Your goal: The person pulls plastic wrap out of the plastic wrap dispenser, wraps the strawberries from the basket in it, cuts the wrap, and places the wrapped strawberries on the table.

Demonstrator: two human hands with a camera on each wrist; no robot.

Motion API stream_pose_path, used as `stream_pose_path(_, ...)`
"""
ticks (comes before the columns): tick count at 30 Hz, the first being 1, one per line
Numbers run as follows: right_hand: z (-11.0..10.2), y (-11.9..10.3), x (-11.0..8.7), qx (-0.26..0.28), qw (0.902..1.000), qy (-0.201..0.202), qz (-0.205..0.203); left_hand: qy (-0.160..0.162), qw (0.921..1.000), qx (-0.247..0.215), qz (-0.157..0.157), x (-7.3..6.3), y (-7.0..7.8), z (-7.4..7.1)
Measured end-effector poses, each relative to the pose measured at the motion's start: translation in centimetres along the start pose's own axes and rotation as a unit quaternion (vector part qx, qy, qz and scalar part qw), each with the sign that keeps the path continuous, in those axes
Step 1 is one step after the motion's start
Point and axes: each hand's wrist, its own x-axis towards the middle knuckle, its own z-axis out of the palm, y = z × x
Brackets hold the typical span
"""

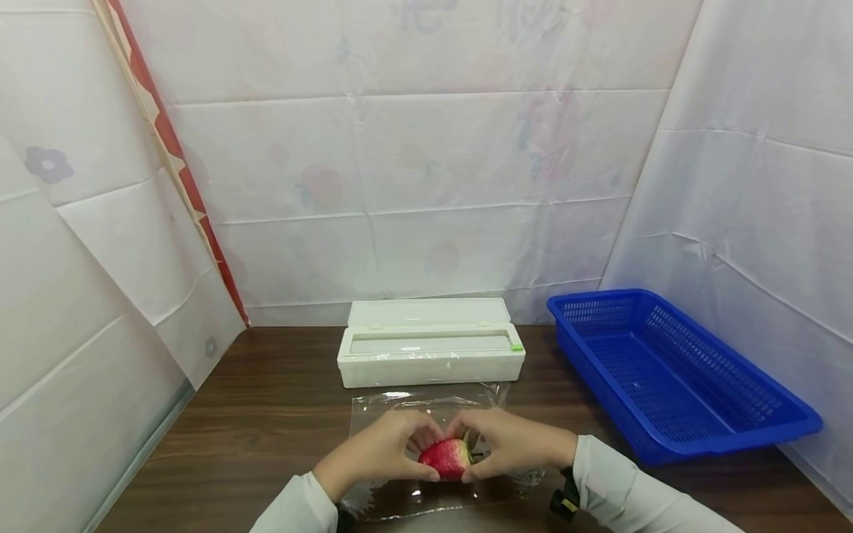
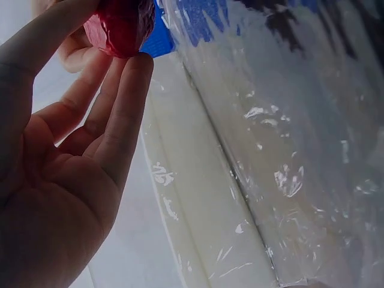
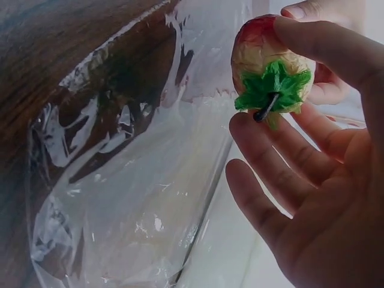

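Left hand (image 1: 381, 449) and right hand (image 1: 512, 443) both have their fingers (image 2: 127, 99) pinching the strawberry (image 1: 446, 460) over clear film (image 3: 135, 180), well in from the counter's (image 1: 273, 414) back edge, and that loose film could bunch if they drag it.

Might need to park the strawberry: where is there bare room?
Bare: tabletop left of the plastic film and white box; a narrower strip between box and blue basket; the basket's floor. Crowded: centre, where left hand and right hand hold the strawberry over the film.
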Motion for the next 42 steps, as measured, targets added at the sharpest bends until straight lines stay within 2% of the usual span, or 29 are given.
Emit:
stream_pose_path(5,0.2,0.2,0.0,-0.017,0.9998,-0.005,-0.008,-0.006,0.9999,0.009,0.006,0.0,-0.1,0.3)
stream_pose_path(11,0.4,0.1,0.0,-0.014,0.9997,-0.019,0.004,-0.011,0.9999,0.007,-0.001,0.0,-0.2,0.6)
stream_pose_path(19,1.0,0.5,-0.1,-0.015,0.9993,-0.027,0.022,-0.013,0.9993,0.035,0.005,-0.1,-0.4,1.0)
stream_pose_path(28,1.2,0.5,-0.3,-0.019,0.9992,-0.030,0.019,-0.013,0.9988,0.047,0.003,-0.4,-0.4,1.0)
stream_pose_path(37,0.8,0.7,-0.7,0.010,0.9990,-0.037,0.021,-0.010,0.9986,0.051,0.000,-0.9,-0.6,0.7)
stream_pose_path(42,0.5,1.1,-1.5,0.021,0.9983,-0.037,0.040,-0.009,0.9980,0.063,-0.006,-1.7,-0.7,0.3)
